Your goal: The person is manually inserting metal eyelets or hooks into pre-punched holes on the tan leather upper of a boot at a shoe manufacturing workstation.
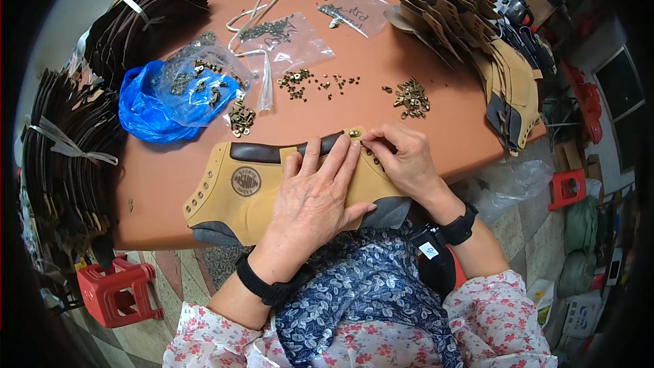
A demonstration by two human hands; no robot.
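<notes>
At the centre of the frame, your left hand (315, 199) lies flat and open on the tan boot upper (238, 194), while your right hand (402, 158) pinches a brass eyelet (355, 133) at its top edge; loose eyelets (411, 95) sit above on the surface (436, 123).

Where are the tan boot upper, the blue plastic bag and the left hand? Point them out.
tan boot upper (225, 194): head view, on its flat tan panel beside the round patch.
blue plastic bag (139, 112): head view, on its crumpled blue side.
left hand (313, 197): head view, on its back.

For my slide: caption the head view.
Left hand flattens a tan boot upper; right hand pinches a brass eyelet at its edge.
</notes>
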